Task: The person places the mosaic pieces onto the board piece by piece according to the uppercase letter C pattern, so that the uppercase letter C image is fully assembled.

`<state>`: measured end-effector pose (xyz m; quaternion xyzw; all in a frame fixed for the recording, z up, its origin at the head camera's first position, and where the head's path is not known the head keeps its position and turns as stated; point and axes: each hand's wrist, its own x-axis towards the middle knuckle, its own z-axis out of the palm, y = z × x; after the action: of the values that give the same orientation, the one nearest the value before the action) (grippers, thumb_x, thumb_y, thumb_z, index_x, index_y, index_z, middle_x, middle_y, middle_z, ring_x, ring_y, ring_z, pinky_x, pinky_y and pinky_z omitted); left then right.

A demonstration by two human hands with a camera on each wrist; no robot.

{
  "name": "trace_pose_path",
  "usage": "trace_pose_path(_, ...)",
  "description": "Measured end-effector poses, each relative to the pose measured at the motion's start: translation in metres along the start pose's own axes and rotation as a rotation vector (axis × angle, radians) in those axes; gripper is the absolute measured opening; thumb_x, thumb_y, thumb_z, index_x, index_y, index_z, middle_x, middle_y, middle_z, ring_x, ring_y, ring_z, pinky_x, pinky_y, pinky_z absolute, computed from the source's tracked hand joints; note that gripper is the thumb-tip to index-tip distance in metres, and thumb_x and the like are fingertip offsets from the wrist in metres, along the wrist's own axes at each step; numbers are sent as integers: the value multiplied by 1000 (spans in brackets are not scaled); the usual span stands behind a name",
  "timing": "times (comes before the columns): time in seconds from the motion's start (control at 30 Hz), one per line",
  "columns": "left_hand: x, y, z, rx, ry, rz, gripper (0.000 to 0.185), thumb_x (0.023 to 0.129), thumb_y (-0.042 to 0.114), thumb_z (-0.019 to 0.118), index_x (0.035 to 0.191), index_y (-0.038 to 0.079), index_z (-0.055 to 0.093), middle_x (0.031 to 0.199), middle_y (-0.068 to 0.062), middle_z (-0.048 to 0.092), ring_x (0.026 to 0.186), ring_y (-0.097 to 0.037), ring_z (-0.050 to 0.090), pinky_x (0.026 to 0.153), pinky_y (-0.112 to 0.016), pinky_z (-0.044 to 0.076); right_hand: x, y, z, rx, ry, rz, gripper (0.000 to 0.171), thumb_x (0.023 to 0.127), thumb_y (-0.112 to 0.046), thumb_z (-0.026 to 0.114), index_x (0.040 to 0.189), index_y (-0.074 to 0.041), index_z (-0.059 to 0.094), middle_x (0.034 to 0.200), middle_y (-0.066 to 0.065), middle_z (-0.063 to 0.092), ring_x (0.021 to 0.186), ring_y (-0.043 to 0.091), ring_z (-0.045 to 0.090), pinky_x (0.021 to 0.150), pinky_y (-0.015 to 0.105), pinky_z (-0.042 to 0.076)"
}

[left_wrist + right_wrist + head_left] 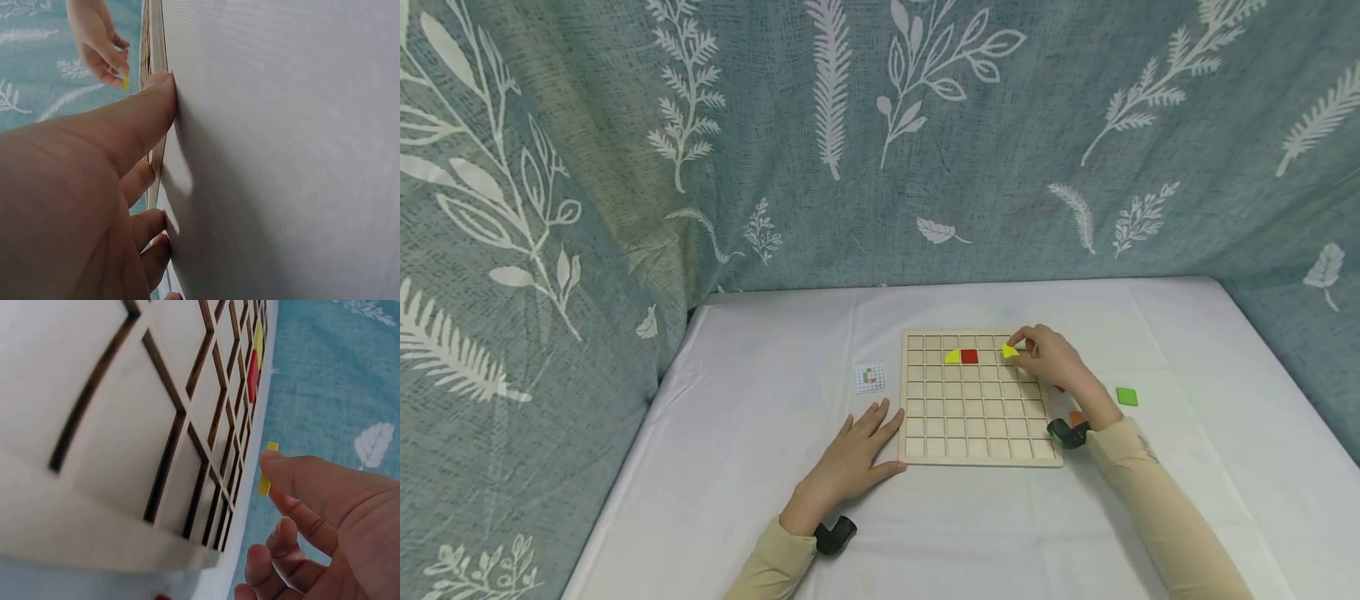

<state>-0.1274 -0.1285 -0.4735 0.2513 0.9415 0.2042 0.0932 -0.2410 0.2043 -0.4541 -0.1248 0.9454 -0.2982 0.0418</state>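
A pale wooden grid board (973, 461) lies on the white table. In its second row from the back sit a yellow quarter-round tile (953, 357) and, right beside it, a red square tile (969, 357). Above the board's right side, my right hand (1051, 360) pinches another yellow tile (1010, 352) between thumb and fingertips; the right wrist view shows this thin tile (269, 469) edge-on. My left hand (850, 458) rests at the board's left edge with fingers spread, thumb (159, 94) against the rim.
A small pattern card (869, 377) with a printed grid lies left of the board. To the right are a green square tile (1127, 397) and an orange tile (1077, 418), partly covered by the right wrist. Behind the table hangs a leaf-patterned teal curtain (865, 225).
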Motion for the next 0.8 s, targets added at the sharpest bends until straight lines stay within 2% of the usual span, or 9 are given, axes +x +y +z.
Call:
trace_pose_path(0.2,-2,1,-2,-44,30,41,69,90,43,56,145,10,32,151,-18,23,140,-34,18,111,-58,15,5,-8,6,1,-18,12,26,85,-20,68,104,-3,64,79,7,49,66,18,41,56,29,34)
trace_pose_path(0.33,-4,2,-3,-59,52,65,69,90,46,53,146,11,30,151,-18,23,141,-33,18,110,-58,14,8,-11,8,12,-42,4,25,85,-17,67,104,-1,64,77,8,48,63,17,40,55,28,34)
trace_pose_path(0.57,-1,2,-3,-25,1,3,68,89,41,58,145,11,33,152,-15,23,141,-32,18,111,-56,15,12,-15,11,18,-77,-33,25,86,-16,67,105,1,64,70,6,47,56,14,36,52,26,32)
trace_pose_path(0.8,-2,1,-2,-24,-8,-9,69,89,43,57,146,14,31,153,-13,21,142,-30,17,112,-55,14,15,-18,14,6,-88,-24,25,86,-17,67,105,-1,63,67,5,44,55,14,34,52,26,30)
